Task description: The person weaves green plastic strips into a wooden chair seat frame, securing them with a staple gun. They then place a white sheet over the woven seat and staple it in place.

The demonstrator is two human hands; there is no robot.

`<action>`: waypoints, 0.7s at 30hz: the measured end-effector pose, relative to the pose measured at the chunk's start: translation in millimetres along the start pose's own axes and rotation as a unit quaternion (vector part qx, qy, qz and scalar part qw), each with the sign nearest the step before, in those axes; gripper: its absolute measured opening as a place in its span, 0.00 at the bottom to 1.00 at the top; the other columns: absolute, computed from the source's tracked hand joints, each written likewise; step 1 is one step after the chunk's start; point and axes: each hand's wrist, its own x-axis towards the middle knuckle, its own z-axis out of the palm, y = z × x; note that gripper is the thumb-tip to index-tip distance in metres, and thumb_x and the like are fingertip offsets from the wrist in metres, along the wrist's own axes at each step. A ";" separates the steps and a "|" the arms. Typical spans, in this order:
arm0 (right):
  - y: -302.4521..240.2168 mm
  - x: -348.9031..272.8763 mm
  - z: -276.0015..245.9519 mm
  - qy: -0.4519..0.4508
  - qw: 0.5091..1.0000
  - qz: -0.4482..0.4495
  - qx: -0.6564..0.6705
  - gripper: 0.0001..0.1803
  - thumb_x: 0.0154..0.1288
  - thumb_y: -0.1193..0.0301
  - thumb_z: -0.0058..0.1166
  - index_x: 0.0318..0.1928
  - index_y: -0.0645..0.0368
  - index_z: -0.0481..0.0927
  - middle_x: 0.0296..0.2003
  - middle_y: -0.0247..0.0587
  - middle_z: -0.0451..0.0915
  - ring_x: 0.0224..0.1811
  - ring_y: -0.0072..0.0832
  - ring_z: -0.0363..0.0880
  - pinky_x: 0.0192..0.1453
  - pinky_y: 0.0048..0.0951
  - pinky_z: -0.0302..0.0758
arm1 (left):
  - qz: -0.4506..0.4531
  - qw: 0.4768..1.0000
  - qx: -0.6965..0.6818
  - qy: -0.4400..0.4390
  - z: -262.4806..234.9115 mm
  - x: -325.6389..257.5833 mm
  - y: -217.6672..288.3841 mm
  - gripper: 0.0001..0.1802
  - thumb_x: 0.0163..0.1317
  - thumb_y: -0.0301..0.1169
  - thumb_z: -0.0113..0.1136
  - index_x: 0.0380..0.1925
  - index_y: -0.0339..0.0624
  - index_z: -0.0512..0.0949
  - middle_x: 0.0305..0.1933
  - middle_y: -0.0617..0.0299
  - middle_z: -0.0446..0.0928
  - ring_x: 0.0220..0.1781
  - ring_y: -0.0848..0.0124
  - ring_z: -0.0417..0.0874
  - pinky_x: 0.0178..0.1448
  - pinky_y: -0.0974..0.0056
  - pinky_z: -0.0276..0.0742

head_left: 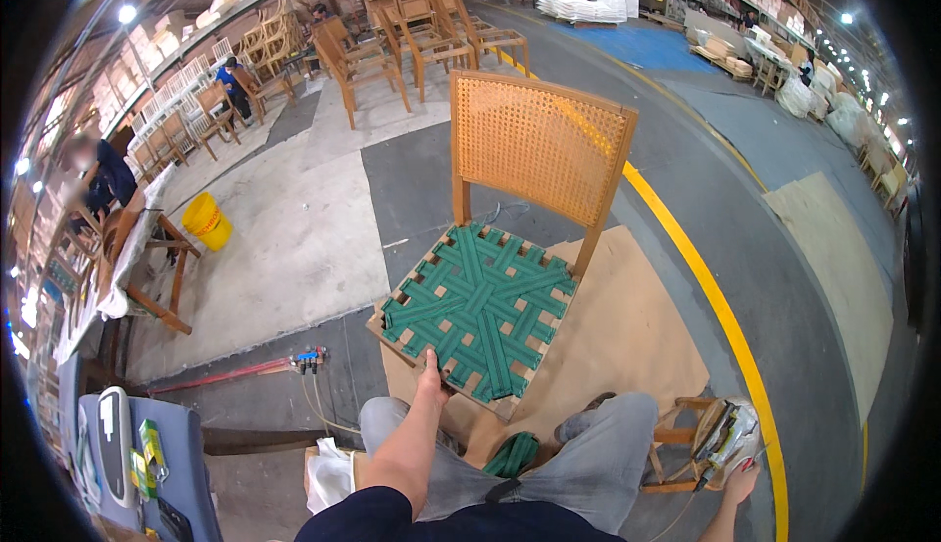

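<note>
In front of me stands a wooden chair [459,199] with a woven cane back [537,145] and a seat of interlaced green webbing [480,297]. My left hand [432,381] grips the seat's near edge, thumb on top and fingers hidden underneath. Low at the right, my right hand [742,483] is closed beside a small wooden stool [676,436]. A metallic power tool [723,439] with a black part lies on that stool. Something small and red shows at my right fingertips, too small to name. A roll of green webbing [512,455] sits between my legs.
Brown cardboard [637,317] lies under the chair. At left are a yellow bucket [207,221], air-hose fittings [312,358] and a grey padded surface [181,444] holding green-yellow boxes [149,449]. Stacked chair frames [412,27] stand behind. A yellow floor line [711,292] curves past; co-workers are at left.
</note>
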 end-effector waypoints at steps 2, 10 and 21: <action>5.8 0.4 9.1 -0.037 0.998 -0.038 -0.044 0.28 0.72 0.63 0.56 0.67 0.63 0.70 0.55 0.62 0.80 0.56 0.58 0.80 0.57 0.51 0.76 | 0.002 1.000 0.001 0.004 -1.6 -8.4 -7.1 0.42 0.71 0.65 0.53 0.70 0.43 0.67 0.67 0.54 0.74 0.65 0.52 0.78 0.65 0.38 0.77; -13.0 -5.1 21.3 -0.098 0.986 -0.029 -0.128 0.24 0.71 0.67 0.57 0.66 0.52 0.73 0.54 0.55 0.77 0.55 0.54 0.80 0.56 0.51 0.77 | -0.107 0.992 -0.041 0.043 -3.5 -75.4 -127.9 0.41 0.74 0.64 0.46 0.73 0.43 0.63 0.71 0.50 0.71 0.68 0.49 0.75 0.70 0.40 0.73; -101.4 5.3 23.1 0.027 0.970 -0.199 0.134 0.24 0.75 0.67 0.55 0.68 0.59 0.75 0.51 0.51 0.80 0.52 0.45 0.81 0.57 0.41 0.76 | 0.343 0.765 0.544 0.024 -1.2 -96.1 -61.4 0.13 0.70 0.38 0.60 0.42 0.39 0.84 0.38 0.49 0.85 0.41 0.51 0.87 0.47 0.53 0.81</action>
